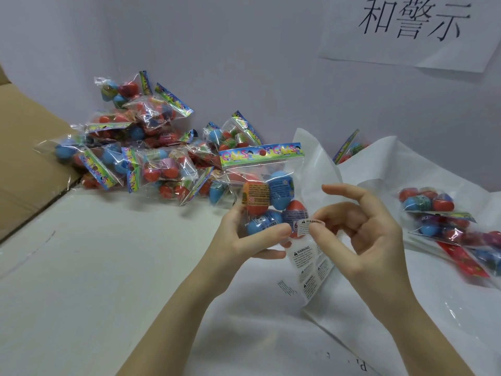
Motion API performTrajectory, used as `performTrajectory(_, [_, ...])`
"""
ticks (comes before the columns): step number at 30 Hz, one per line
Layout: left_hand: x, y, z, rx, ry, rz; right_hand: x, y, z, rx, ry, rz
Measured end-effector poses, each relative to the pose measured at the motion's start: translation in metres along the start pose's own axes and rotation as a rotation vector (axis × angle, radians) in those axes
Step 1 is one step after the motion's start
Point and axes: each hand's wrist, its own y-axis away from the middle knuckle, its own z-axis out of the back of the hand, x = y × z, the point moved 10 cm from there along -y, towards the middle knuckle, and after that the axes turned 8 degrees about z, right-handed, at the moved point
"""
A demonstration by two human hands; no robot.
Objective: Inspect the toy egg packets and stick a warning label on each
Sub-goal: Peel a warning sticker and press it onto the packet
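Observation:
My left hand (252, 237) grips a clear packet of toy eggs (267, 194) upright, its colourful header card on top and red, blue and orange eggs inside. My right hand (360, 226) pinches a small white warning label (309, 226) between thumb and forefinger, right against the packet's lower right corner. Below the hands lies a sheet of warning labels (311, 270) on the table.
A heap of egg packets (141, 147) lies at the back left beside a cardboard box (24, 147). More packets (444, 221) rest on white plastic sheeting (406, 308) at the right. A paper sign with characters (412, 28) hangs on the wall.

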Motion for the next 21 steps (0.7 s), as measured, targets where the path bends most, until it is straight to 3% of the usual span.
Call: performTrajectory(21, [-0.013,0.005,0.008,-0.174,-0.078,-0.1,0.006,0.002,0.001,-0.033,0.174,0.041])
